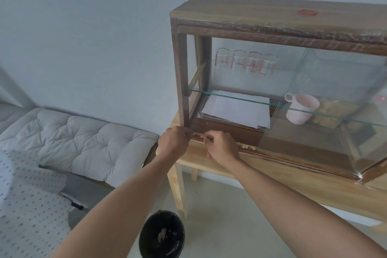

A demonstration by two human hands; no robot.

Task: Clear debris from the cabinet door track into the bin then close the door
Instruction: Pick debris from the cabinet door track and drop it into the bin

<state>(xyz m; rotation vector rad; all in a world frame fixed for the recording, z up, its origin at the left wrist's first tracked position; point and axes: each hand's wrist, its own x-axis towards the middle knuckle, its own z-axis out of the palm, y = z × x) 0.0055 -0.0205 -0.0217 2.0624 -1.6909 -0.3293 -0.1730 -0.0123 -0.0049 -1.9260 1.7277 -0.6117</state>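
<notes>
Both hands meet at the left end of a cabinet's bottom door track (272,156). The left hand (174,142) is curled at the foot of the cabinet's corner post, its fingers closed on something too small to make out. The right hand (222,145) pinches at pale debris (248,147) in the groove, fingertips drawn narrow; more crumbs lie just to its right along the track. The glass door (326,111) stands slid to the right, leaving the left half of the wooden cabinet (251,9) open. Inside are papers (236,109), a pink mug (301,109) and a row of glasses (247,63). The cabinet sits on a light wooden table (293,180). A black bin (162,234) stands on the floor below, between the forearms.
</notes>
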